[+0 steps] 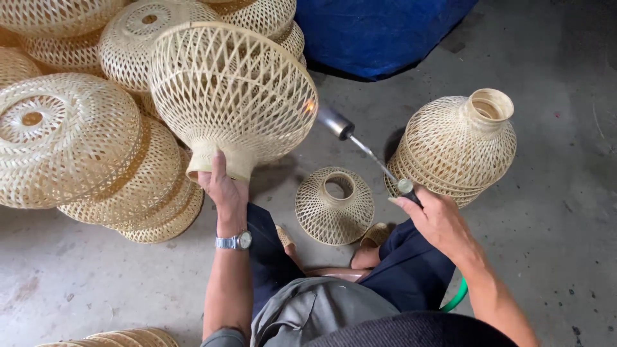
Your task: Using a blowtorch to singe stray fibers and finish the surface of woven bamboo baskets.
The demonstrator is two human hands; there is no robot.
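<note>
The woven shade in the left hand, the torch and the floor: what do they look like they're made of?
Woven shade: pale bamboo or rattan strips, unvarnished by the look, in an open diamond lattice. Torch: metal, with a shiny silver nozzle and thin tube, held by the right hand. Floor: bare concrete, grey, matte and stained. Left hand holds the shade's neck.

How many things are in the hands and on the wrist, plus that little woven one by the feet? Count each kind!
Woven shades: 2 (held shade, small floor shade)
Gas torch: 1
Wristwatch: 1
Total: 4
</note>
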